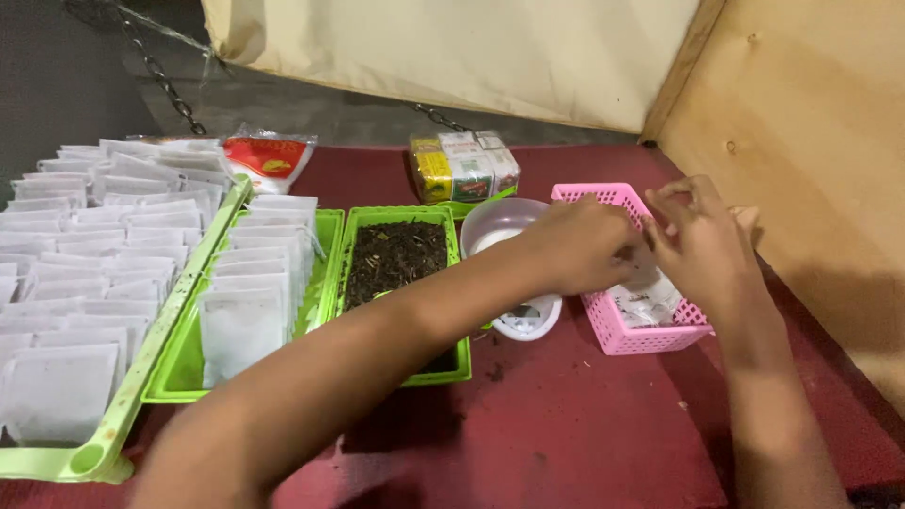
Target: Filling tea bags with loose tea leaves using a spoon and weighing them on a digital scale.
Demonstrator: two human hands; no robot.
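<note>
Your left hand (575,247) and right hand (702,247) meet over the pink basket (650,337), a small plastic one with a grid of holes in its walls and a rectangular shape. Its long axis runs from near you away toward the back wall, leaning slightly to the left at the far end. It sits on the dark red tabletop (566,424), right of the middle, close to the plywood panel (811,141).

Inside the basket lie a few small white tea bags (646,303), crumpled and piled loosely, so you cannot tell which way any one of them points.

Your left hand reaches across with fingers curled downward at the basket's near-left rim; they seem pinched on something small and white, but what exactly is in the pinch cannot be told. Your right hand is half closed, fingers bent and bunched over the basket's far side, and whether it grips anything cannot be told either.

Just left of the basket, under your left wrist, stands a white bowl (500,226) on a small white scale (528,320). Beside that sits a green tray (363,226) holding loose dark tea leaves (396,259). Further left, a second green tray (179,372) and a long pale-green tray (104,443) carry rows of flat white empty bags (250,283). At the back lie a wrapped yellow and green packet (462,165) and a red and white pouch (269,160).
</note>
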